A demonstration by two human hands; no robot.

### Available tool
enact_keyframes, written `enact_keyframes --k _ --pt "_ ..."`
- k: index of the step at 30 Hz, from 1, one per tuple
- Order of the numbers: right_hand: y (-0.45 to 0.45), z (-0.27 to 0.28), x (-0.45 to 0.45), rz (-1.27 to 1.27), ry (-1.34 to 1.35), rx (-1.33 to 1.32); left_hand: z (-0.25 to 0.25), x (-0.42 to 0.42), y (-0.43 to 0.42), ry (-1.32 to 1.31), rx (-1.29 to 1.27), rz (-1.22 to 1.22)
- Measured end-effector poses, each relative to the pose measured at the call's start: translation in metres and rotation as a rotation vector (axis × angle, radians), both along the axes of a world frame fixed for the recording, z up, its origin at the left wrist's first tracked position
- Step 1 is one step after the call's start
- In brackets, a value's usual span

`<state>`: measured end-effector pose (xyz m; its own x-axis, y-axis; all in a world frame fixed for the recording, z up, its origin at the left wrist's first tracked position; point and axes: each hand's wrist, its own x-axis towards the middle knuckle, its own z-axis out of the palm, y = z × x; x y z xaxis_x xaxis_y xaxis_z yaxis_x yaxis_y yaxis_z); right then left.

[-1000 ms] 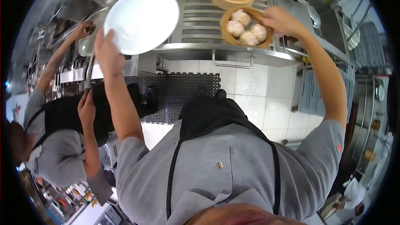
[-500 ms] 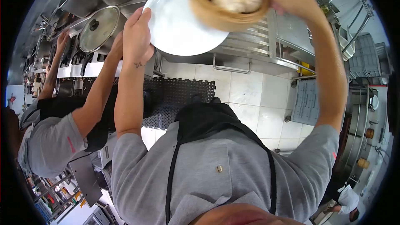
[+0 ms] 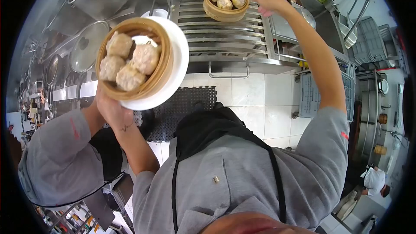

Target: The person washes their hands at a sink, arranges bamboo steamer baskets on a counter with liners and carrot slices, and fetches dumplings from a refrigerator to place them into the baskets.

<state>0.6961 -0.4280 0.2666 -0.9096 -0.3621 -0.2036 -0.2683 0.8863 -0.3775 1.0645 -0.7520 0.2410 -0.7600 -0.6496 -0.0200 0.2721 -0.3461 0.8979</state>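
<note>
My left hand [image 3: 113, 106] grips a white plate [image 3: 177, 56] from below at its near left edge. A round bamboo steamer [image 3: 162, 71] rests tilted on that plate, with several shumai dumplings [image 3: 145, 58] inside. On the slatted metal rack [image 3: 221, 39] sits a second bamboo steamer [image 3: 225, 15], also with several dumplings [image 3: 224, 3] in it. My right hand [image 3: 271, 2] is at this steamer's right rim, index finger stretched towards it and thumb lower down. Whether the fingertip touches the rim I cannot tell.
A co-worker in a grey shirt [image 3: 56, 156] stands close on my left, partly behind the plate. Beyond are a lidded pan [image 3: 89, 45] and a large pot. A drawer handle [image 3: 229, 71] juts from the rack's front. Grey crates [image 3: 310, 95] stand low on the right.
The steamer in my right hand now sits on the plate, which my left hand has drawn left and nearer. My right hand has let go of it and moved beside the second steamer.
</note>
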Motion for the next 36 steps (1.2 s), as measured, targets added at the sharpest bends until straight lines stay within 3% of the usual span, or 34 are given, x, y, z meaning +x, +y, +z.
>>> enact_keyframes --k 3,6,10,12,13,15,20,26,28,30,36 --pt "-0.003 -0.023 -0.014 -0.265 -0.277 -0.362 -0.008 0.017 -0.001 -0.019 -0.057 0.077" --pt "-0.007 -0.041 -0.022 -0.122 -0.325 -0.593 -0.009 0.027 0.008 -0.034 -0.084 0.208" --pt "-0.013 -0.037 -0.016 -0.08 -0.309 -0.549 -0.021 0.039 0.009 -0.077 0.087 0.295" --pt "-0.012 -0.028 -0.007 -0.128 -0.463 -0.346 -0.026 0.05 0.009 -0.145 -0.249 0.294" --pt "-0.011 -0.024 -0.001 -0.176 -0.478 -0.379 -0.022 0.052 0.014 -0.153 -0.247 0.299" --pt "-0.012 -0.018 0.012 -0.149 -0.473 -0.425 -0.01 0.052 0.026 -0.108 0.037 0.346" --pt "-0.02 -0.035 0.016 -0.082 -0.448 -0.448 -0.03 0.077 0.03 -0.07 0.04 0.354" --pt "-0.024 -0.038 0.04 -0.209 -0.583 -0.629 -0.032 0.086 0.047 0.076 0.129 0.288" --pt "-0.028 -0.038 0.041 -0.199 -0.476 -0.668 -0.036 0.089 0.045 0.035 0.146 0.325" --pt "-0.023 -0.041 0.028 -0.215 -0.39 -0.548 -0.032 0.091 0.04 0.124 0.199 0.221" --pt "0.005 0.038 0.036 -0.119 -0.253 -0.456 -0.053 0.111 0.016 0.074 0.262 0.177"
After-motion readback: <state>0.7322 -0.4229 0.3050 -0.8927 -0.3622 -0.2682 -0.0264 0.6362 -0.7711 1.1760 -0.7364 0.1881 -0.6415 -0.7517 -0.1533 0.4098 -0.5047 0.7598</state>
